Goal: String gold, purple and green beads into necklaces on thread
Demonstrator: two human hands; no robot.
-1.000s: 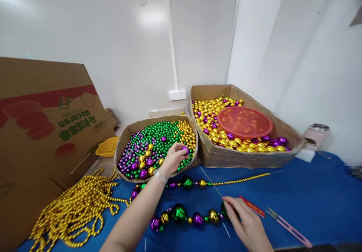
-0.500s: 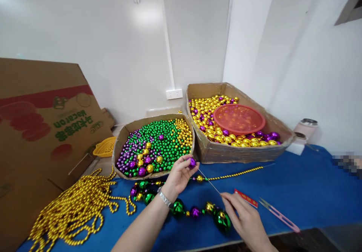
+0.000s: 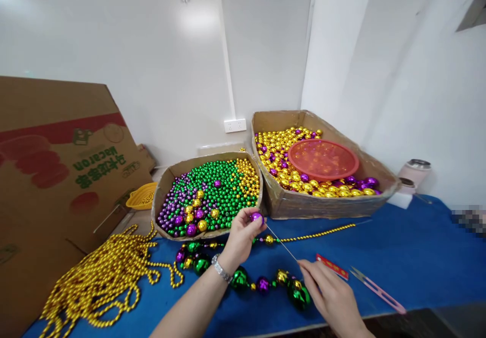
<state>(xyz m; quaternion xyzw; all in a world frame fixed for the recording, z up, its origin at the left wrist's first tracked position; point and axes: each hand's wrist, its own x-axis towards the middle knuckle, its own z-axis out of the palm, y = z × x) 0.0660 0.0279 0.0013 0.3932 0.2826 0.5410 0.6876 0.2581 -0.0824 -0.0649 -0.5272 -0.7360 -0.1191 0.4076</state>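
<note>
In the head view, the left hand (image 3: 243,233) has its fingers closed around a purple bead (image 3: 257,218), held in front of the near right corner of the smaller carton (image 3: 178,170) and hiding part of that rim. The right hand (image 3: 331,290) pinches a thin rod (image 3: 283,243), which slants up to the purple bead; whether its tip is inside the hole, I cannot tell.

Between the hands is a short gap, crossed by the rod alone. Below it a strand of large beads (image 3: 240,279) bends across the worktop (image 3: 425,257), its big green bead (image 3: 298,296) just beside the right hand. Behind, a gold bead string (image 3: 326,233) runs rightward, near the front wall of the larger carton (image 3: 326,207).

Right of the right hand come a red packet (image 3: 332,267), then snips (image 3: 379,292) whose pink handle reaches the front edge. Beyond them, blue surface stretches to the right. On the left, a heap of gold strings (image 3: 98,275) fills the room beside the printed carton (image 3: 45,176).
</note>
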